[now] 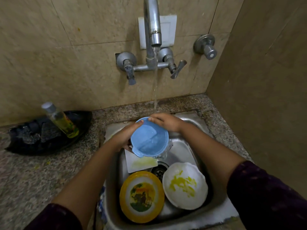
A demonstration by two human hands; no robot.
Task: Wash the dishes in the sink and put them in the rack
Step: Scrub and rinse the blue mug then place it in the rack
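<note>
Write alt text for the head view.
The left hand and right hand hold a blue bowl under the running tap, over a sink. In it lie a yellow plate, a stained white bowl and a white tray.

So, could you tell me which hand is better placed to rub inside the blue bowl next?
Probably right: the right hand only holds the blue bowl at its far rim, while the left hand supports its side.

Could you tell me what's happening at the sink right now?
A person is rinsing a blue bowl, gripping its rim with the left hand and right hand over the sink while the tap runs. A yellow-rimmed plate, a white bowl smeared with yellow and a stained white square plate lie in the sink, unwashed.
</note>
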